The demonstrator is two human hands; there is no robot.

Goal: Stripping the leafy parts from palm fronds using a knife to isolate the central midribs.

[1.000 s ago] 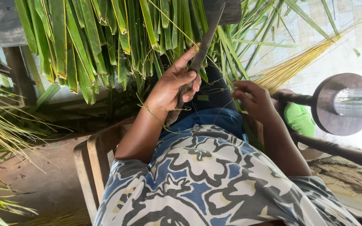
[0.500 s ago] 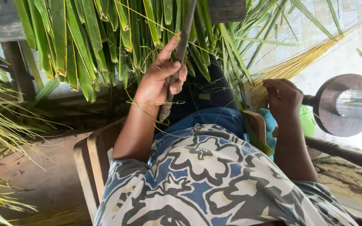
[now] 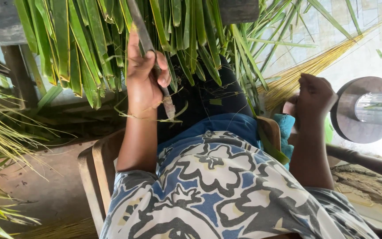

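Observation:
My left hand is shut around the handle of a long dark knife. Its blade points up and slightly left into a hanging mass of green palm leaflets. A thin green strip dangles below that wrist. My right hand is a closed fist out to the right, beside a bundle of thin yellow leaf ribs. I cannot see anything inside it. I sit on a wooden chair in a blue and white patterned shirt.
A dark round disc with a shiny cylinder stands at the right on a dark bar. A teal cloth lies by my right elbow. Dry yellow fronds and a wooden post are at the left.
My left hand has swung the knife leftward and upward, its blade tilting from right-leaning to left-leaning. My right hand has moved right, away from the leaflets, and closed into a fist by the yellow ribs.

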